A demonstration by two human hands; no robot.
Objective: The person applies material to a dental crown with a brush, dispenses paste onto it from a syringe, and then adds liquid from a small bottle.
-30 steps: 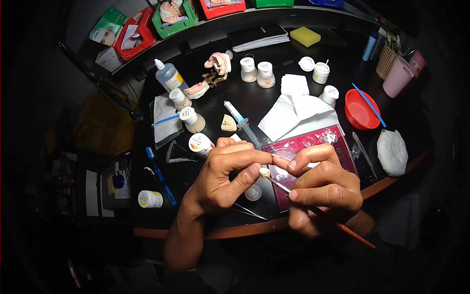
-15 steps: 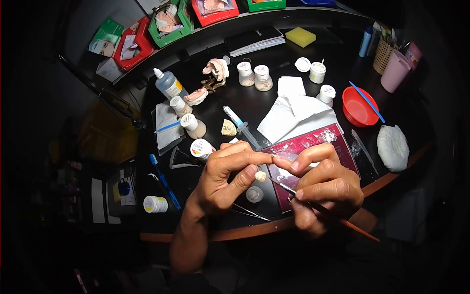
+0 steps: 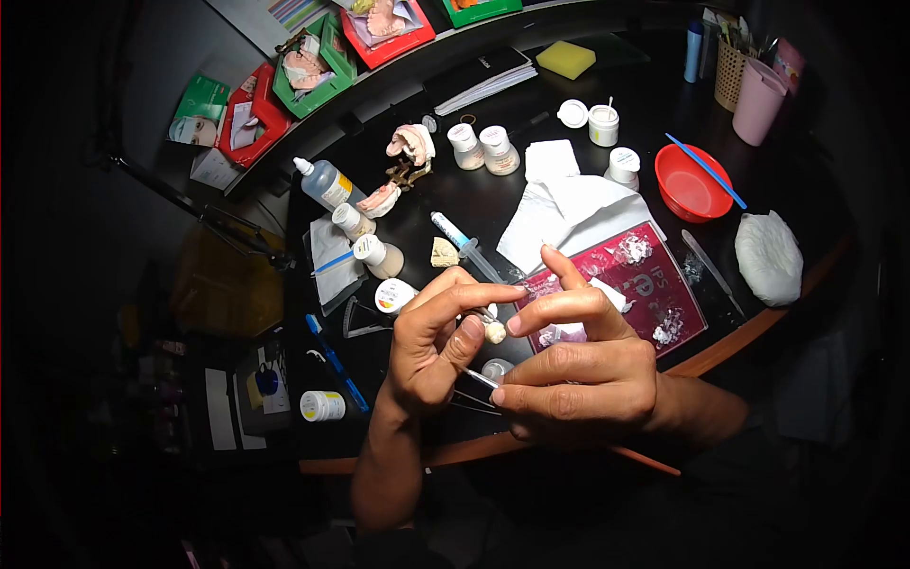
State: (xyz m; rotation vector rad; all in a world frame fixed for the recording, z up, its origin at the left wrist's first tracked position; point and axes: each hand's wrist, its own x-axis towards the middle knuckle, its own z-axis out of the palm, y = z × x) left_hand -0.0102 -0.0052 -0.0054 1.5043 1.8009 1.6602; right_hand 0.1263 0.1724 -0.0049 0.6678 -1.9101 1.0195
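My left hand (image 3: 431, 346) is closed, its thumb and fingers pinching a small holder with a cream-coloured tooth piece (image 3: 495, 332) at its end. Beside it my right hand (image 3: 588, 370) holds a thin brush (image 3: 482, 378) between thumb and fingers, its tip pointing left below the tooth piece. The right index finger is raised and another fingertip is close to the tooth piece. The brush's orange handle comes out below the right hand. Under the hands lie a dark red mixing plate (image 3: 682, 313) with white powder and a small clear cup (image 3: 496, 369).
White tissues (image 3: 569, 209), a syringe (image 3: 460, 237) and a beige block (image 3: 444, 252) lie beyond the hands. A red bowl (image 3: 692, 185) is at the right. Several jars, a bottle (image 3: 327, 182) and dental models (image 3: 410, 144) stand at the left and back.
My right hand has turned and moved slightly left; its brush tip has gone from right of the tooth piece to below it. The right index finger has lifted. The whole view has shifted and tilted.
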